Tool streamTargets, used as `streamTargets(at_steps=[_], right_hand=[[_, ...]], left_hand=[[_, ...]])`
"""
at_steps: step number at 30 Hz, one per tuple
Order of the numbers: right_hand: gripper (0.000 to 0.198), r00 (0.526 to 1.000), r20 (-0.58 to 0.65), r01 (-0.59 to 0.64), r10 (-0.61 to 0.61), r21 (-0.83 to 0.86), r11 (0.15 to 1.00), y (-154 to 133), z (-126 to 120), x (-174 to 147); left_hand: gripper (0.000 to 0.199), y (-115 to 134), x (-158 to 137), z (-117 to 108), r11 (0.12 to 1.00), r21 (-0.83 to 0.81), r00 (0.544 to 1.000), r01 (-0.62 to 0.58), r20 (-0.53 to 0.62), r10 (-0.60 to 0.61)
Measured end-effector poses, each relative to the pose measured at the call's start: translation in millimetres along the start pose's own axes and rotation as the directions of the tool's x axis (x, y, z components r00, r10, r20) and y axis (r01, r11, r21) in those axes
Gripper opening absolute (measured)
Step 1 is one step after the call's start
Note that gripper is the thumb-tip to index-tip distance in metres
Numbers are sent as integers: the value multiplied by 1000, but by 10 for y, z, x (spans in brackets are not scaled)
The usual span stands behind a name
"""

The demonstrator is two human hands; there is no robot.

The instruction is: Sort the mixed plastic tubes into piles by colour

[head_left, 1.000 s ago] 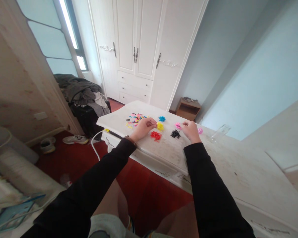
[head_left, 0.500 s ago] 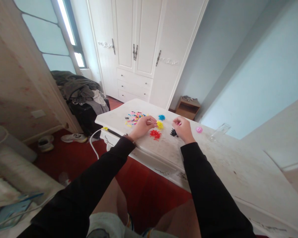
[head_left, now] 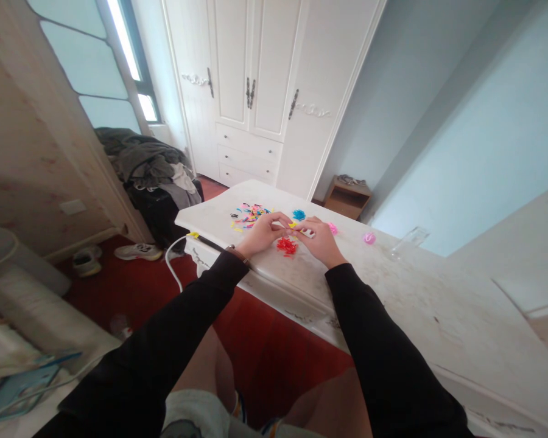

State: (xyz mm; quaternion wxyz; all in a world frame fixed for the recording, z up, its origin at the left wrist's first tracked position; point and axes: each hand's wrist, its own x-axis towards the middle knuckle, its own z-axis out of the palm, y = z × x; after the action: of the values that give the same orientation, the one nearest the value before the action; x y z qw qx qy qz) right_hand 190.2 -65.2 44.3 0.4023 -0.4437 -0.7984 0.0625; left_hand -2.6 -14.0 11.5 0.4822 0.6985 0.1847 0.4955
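My left hand (head_left: 265, 234) and my right hand (head_left: 318, 240) meet fingertip to fingertip over the small pile of yellow strips (head_left: 293, 225), which they partly cover. Both hands are closed in a pinch; whatever lies between the fingers is too small to make out. Just in front of the fingertips lies a pile of red strips (head_left: 287, 246), and behind them a blue pile (head_left: 298, 215). A mixed heap of coloured strips (head_left: 253, 214) is spread left of my left hand. Beyond my right hand a pink pile (head_left: 332, 228) shows; the black pile is hidden beneath that hand.
The white table (head_left: 393, 292) extends to the right, bearing another pink bunch (head_left: 369, 238) and a clear glass-like container (head_left: 410, 242). A white cable (head_left: 168, 261) hangs at its left edge. Behind stand a white wardrobe (head_left: 251, 146) and a small wooden cabinet (head_left: 346, 198).
My right hand has moved left from above the black pile to meet my left hand at the yellow pile. The pink pile behind it is now uncovered. My left hand has barely moved.
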Motion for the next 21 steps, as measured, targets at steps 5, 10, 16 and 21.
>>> streamTargets(at_steps=[5, 10, 16, 21], right_hand=[[7, 1000, 20, 9, -10, 22, 1000, -17, 2, -2], [9, 1000, -22, -21, 21, 3, 1000, -12, -17, 3], [9, 998, -57, -42, 41, -8, 999, 8, -25, 0], [9, 993, -99, -69, 68, -6, 998, 17, -20, -3]], left_hand=[[35, -8, 5, -2, 1000, -12, 1000, -9, 5, 9], [37, -44, 13, -13, 999, -37, 1000, 18, -10, -18], [25, -7, -15, -7, 999, 4, 999, 46, -4, -46], [20, -15, -22, 6, 995, 97, 999, 36, -5, -35]])
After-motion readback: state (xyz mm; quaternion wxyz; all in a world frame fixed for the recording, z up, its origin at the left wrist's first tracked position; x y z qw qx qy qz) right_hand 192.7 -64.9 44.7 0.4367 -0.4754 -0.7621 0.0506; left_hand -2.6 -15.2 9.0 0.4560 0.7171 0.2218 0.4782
